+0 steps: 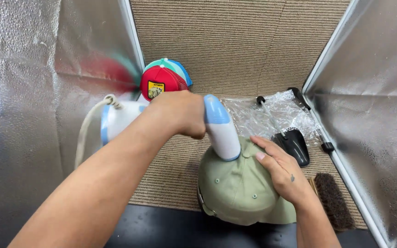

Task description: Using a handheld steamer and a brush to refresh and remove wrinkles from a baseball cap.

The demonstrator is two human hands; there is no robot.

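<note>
Two hands at work over olive-green cap point(240, 193), which sits crown-up on ribbed mat point(175, 170) at front edge. Left hand point(180, 112) wrapped tight around handle of white-and-blue garment steamer point(219, 128), nozzle touching cap crown. Right hand point(279, 170) open, flat, fingers pressed on cap's right side. Red cap point(161, 82) behind; brush point(334, 200) and black shoe tree point(295, 144) at right.
</note>
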